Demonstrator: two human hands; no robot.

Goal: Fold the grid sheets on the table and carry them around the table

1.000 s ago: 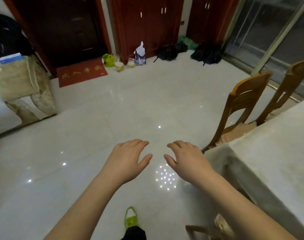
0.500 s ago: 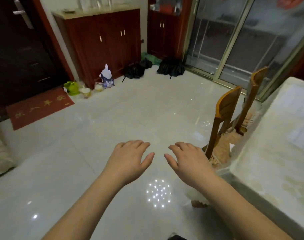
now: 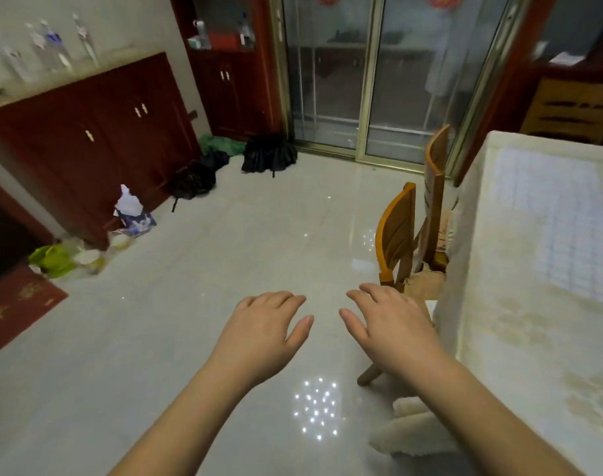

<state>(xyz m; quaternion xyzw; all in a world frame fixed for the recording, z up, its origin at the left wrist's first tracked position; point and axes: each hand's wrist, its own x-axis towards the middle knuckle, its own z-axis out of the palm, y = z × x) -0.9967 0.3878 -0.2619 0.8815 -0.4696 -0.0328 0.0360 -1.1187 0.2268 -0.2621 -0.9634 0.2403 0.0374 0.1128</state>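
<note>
The view is swinging toward the surface (image 3: 520,338), bringing the grid sheet (image 3: 547,228) near its far edge into sight; both hands, left hand (image 3: 262,334) and right hand (image 3: 393,331), are hovering empty, fingers apart.

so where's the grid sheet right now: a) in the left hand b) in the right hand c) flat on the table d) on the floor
c, the grid sheet lies spread on the table, while the left hand and right hand hover open over the floor, holding nothing.
</note>
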